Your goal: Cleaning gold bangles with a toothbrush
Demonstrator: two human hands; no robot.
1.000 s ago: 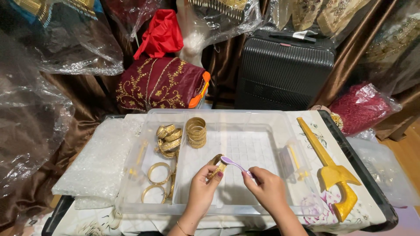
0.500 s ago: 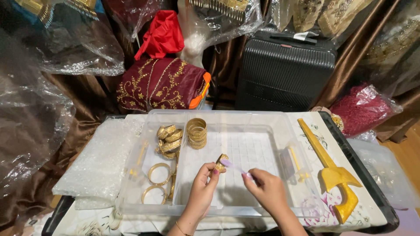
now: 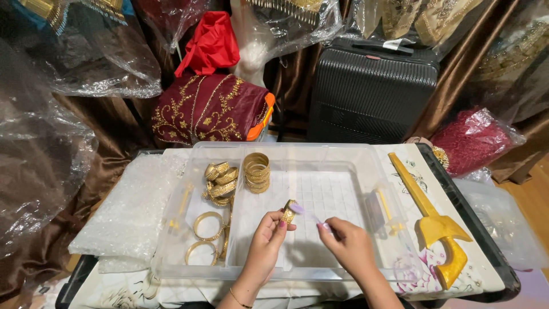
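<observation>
Left hand (image 3: pixel 267 240) pinching small gold ornament (image 3: pixel 287 213) above clear plastic tray (image 3: pixel 366 171); right hand (image 3: pixel 350 245) closed on lilac brush (image 3: pixel 309 216), bristles touching ornament. Stacked gold bangles (image 3: pixel 256 171) at tray rear.

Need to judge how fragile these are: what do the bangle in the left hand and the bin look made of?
Bangle: gold-toned, likely metal, from its glint; plating can't be told. Bin: clear, glossy plastic, see-through walls.
</observation>
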